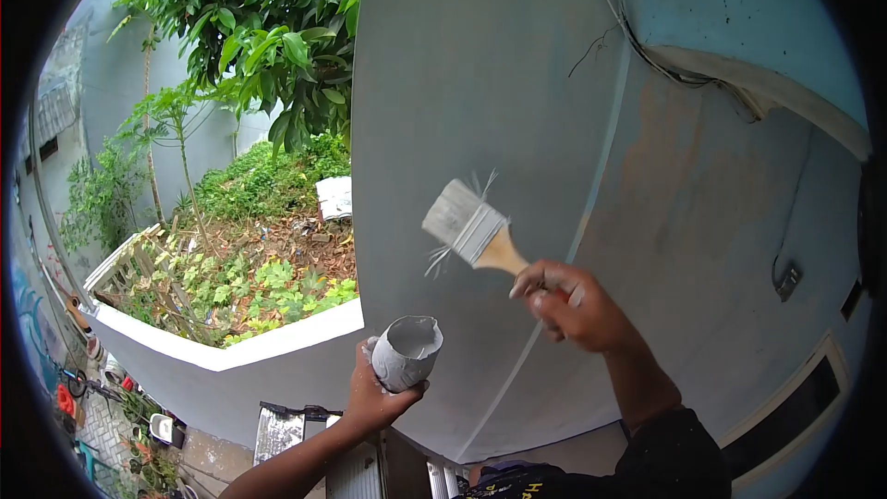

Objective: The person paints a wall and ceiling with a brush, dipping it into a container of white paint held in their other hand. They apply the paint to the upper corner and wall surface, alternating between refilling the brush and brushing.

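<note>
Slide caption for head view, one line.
Right hand holds a paintbrush before a grey wall; left hand grips a paint-smeared cup.

Smooth wooden brush handle [500,252] at the right fingers [552,273], paint-coated ferrule [480,234] — possibly metal, blurred — beyond them, rough, paint-caked cup [403,372] within the left fingers [407,398], matt wall [462,83] beyond both.

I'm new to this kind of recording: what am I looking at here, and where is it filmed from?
There's no machine, just one person's bare hands. The single picture comes from a camera worn on the head, looking forward and down. The left hand holds an open, paint-smeared container; the right hand holds a wide brush by its handle. Behind the brush is a grey wall; whether the bristles touch it isn't clear. Plants show at left.
</note>
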Tool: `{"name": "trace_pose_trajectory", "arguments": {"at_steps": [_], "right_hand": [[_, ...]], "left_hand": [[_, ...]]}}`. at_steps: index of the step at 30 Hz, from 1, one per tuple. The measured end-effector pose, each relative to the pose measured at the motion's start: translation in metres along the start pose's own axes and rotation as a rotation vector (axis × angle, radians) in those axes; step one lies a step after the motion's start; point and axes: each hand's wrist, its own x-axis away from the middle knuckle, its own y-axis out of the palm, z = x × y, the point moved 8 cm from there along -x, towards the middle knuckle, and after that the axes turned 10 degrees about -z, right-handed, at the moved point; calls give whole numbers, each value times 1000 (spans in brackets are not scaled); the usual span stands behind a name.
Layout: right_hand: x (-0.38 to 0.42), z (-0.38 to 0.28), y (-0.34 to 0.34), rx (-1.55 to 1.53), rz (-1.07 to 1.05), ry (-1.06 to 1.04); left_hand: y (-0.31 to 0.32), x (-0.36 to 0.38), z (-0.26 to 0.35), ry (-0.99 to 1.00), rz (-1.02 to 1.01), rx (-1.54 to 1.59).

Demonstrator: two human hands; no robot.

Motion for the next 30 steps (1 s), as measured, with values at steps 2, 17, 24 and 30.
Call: {"name": "trace_pose_trajectory", "arguments": {"at_steps": [2, 17, 24, 30], "right_hand": [[7, 2, 53, 26, -184, -186], [39, -7, 211, -187, -1151, -648], [14, -16, 226, -211, -1149, -649], [37, -5, 200, -233, -1126, -643]], "left_hand": [[-2, -1, -10, 0, 0, 19], [-8, -5, -2, -41, -6, 58], [-12, -2, -1, -65, 7, 64], [-10, -3, 0, -49, 6, 75]]}}
